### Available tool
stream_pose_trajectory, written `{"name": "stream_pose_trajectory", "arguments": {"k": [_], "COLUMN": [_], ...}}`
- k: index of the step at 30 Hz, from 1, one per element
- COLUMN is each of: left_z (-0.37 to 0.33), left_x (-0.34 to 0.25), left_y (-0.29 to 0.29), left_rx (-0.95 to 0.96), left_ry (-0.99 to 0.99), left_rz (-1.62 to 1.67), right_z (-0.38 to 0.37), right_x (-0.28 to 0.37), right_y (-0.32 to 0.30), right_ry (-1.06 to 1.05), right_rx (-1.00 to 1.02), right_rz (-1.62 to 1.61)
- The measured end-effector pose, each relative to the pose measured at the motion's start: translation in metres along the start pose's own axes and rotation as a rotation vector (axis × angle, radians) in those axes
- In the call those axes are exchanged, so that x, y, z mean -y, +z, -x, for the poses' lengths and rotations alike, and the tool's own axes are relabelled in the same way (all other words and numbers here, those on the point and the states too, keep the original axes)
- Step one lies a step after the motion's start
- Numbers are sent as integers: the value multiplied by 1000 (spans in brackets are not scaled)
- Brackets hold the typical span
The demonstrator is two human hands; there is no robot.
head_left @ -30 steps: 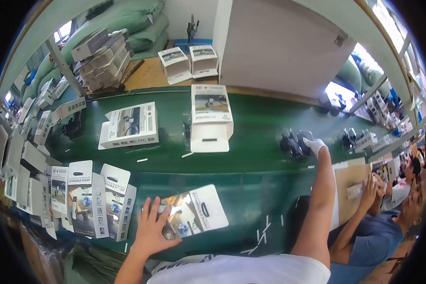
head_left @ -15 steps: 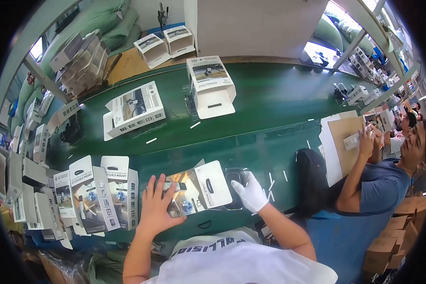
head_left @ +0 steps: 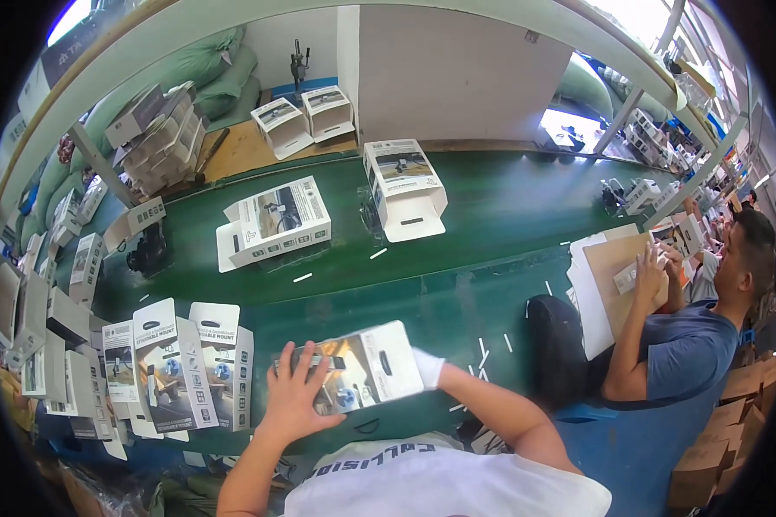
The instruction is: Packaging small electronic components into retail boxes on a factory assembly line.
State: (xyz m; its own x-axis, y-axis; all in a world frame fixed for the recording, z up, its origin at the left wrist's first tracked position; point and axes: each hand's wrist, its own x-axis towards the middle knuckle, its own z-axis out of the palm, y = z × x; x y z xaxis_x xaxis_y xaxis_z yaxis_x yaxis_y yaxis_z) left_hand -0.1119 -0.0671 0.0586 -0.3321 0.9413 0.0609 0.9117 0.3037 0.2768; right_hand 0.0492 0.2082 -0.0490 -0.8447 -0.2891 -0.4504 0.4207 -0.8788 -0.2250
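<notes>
A printed cardboard box (head_left: 362, 376) with a white hang-tab flap lies in front of me, its flap toward the right. My left hand (head_left: 298, 392) is bare and holds the box's left part, fingers across the printed face and thumb along the near edge. My right hand (head_left: 428, 368), in a white glove, is at the box's right end. Its fingers are hidden behind the flap, so what they hold does not show.
Several similar boxes (head_left: 174, 370) stand at the left. Beyond, two open boxes (head_left: 284, 222) (head_left: 405, 185) lie on the green belt (head_left: 509, 194). White strips (head_left: 483, 351) are scattered at the right. A black chair back (head_left: 553, 353) and a co-worker (head_left: 677, 332) handling cardboard are farther right.
My right hand has moved left to the box's end, and its fingers have gone out of sight. The clear tray with a dark item beside the box no longer shows. The view has tilted up.
</notes>
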Motion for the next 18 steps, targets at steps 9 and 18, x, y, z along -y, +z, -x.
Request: {"name": "stream_pose_trajectory", "arguments": {"k": [9,18], "left_z": [21,15], "left_x": [27,45], "left_y": [1,2], "left_rx": [12,-117], "left_ry": [-14,53], "left_rz": [-25,459], "right_z": [15,138], "right_x": [5,16], "right_y": [81,96], "right_ry": [-341,-970], "right_rx": [-380,-769], "right_rz": [744,417]}}
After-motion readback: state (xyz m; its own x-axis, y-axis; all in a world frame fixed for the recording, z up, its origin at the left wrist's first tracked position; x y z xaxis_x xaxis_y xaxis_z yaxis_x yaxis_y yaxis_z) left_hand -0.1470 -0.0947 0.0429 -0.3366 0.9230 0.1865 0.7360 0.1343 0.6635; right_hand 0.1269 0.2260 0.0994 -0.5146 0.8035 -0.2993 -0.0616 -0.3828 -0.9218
